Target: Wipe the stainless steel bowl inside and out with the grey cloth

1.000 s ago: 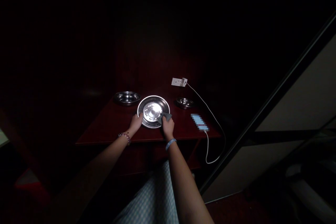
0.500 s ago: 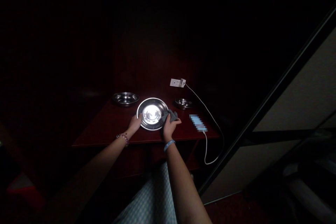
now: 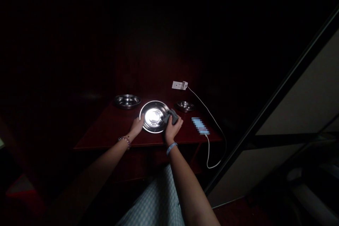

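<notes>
A round steel plate (image 3: 153,117) lies on a dark red table (image 3: 111,130), lit brightly in its middle. My left hand (image 3: 137,125) grips the plate's left rim with curled fingers. My right hand (image 3: 173,127) is closed on a grey cloth (image 3: 171,116), pressed against the plate's right edge. A bead bracelet circles my left wrist and a blue band my right wrist.
A steel bowl (image 3: 127,101) sits behind the plate on the left, a smaller steel dish (image 3: 185,106) on the right. A phone (image 3: 200,126) lies right of my hand, its white cable (image 3: 212,141) hanging off the table's edge to a white power strip (image 3: 179,85). The surroundings are dark.
My right hand with the cloth slid from the plate's inside to its right edge, then slightly back inward. The left hand stayed on the rim.
</notes>
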Demonstrator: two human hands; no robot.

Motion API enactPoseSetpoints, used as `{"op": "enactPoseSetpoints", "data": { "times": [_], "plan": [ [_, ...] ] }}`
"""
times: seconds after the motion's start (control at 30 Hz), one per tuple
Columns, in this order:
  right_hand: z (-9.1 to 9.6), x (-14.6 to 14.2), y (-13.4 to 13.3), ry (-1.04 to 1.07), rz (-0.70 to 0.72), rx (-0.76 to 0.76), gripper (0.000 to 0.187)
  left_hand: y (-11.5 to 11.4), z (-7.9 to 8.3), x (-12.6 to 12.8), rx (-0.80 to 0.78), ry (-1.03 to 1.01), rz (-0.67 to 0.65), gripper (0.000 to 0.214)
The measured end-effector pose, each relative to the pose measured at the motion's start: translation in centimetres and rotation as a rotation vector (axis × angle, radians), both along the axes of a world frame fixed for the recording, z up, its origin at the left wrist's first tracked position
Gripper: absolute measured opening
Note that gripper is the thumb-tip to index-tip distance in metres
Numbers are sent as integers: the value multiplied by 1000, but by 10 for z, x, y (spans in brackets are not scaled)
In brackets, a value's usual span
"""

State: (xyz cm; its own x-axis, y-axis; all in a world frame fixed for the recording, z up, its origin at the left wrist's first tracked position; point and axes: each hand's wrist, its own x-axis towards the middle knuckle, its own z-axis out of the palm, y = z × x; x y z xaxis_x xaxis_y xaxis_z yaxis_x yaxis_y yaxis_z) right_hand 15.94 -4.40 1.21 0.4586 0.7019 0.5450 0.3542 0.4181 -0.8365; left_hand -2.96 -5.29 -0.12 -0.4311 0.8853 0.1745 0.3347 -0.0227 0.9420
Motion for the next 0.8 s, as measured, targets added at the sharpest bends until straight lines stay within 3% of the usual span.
{"op": "enactPoseSetpoints", "data": {
  "times": [0.2,0.43,0.8],
  "plan": [
    [8,-3,-8,-310,25,-127,38,-4,2,1,24,-55,-47,58],
    [7,-11,-12,-715,155,-53,45,-6,6,6,58,-130,-88,64],
    [6,-17,7,-766,190,-53,51,-2,0,7,115,-115,-141,61]
  ]
}}
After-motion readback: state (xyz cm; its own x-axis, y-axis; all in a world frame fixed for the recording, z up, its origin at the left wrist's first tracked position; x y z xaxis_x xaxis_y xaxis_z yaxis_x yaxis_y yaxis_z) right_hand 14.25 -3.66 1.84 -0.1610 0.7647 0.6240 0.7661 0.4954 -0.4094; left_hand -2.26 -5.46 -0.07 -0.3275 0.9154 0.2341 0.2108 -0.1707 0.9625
